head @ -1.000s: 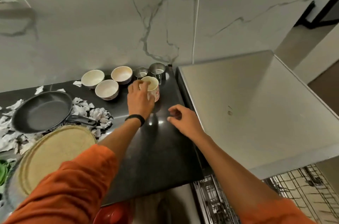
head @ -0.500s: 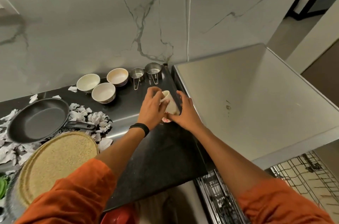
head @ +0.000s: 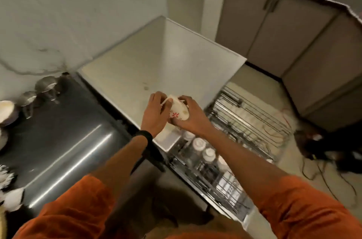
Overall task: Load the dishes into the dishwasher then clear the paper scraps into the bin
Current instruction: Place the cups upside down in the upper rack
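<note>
A white mug (head: 178,111) with a red flower print is turned upside down in mid-air, above the near corner of the white appliance top (head: 156,58). My left hand (head: 155,114) grips its left side and handle. My right hand (head: 193,119) holds its right side and base. Below them the dishwasher's wire rack (head: 215,172) is pulled out, with several white cups (head: 198,143) standing upside down in it. A second wire rack (head: 248,119) lies further right.
The dark countertop (head: 64,140) on the left carries two steel measuring cups (head: 46,86), a bowl (head: 5,109) at the left edge and paper scraps (head: 9,193). Grey cabinets (head: 293,33) stand at the right. Cables (head: 323,170) trail on the floor.
The mug left the countertop and went right, passing from my left hand alone into both hands, tipped over. My view swung right toward the dishwasher racks.
</note>
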